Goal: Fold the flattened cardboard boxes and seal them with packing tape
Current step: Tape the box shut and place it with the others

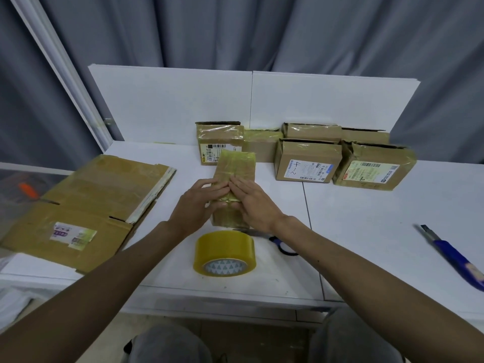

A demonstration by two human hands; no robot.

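A small taped cardboard box (235, 166) stands on the white table (366, 218) in front of me. My left hand (199, 203) and my right hand (255, 203) both lie flat on its top, fingers together and fingertips meeting over the middle, thumbs on the near side. A roll of yellowish packing tape (224, 253) lies just in front of the box, between my forearms. A stack of flattened cardboard boxes (86, 205) rests at the left of the table.
Several folded, taped boxes (306, 161) stand in rows at the back against a white board (327, 100). Blue-handled scissors (281, 244) lie under my right wrist. A blue utility knife (455, 258) lies at the right edge. Grey curtains hang behind.
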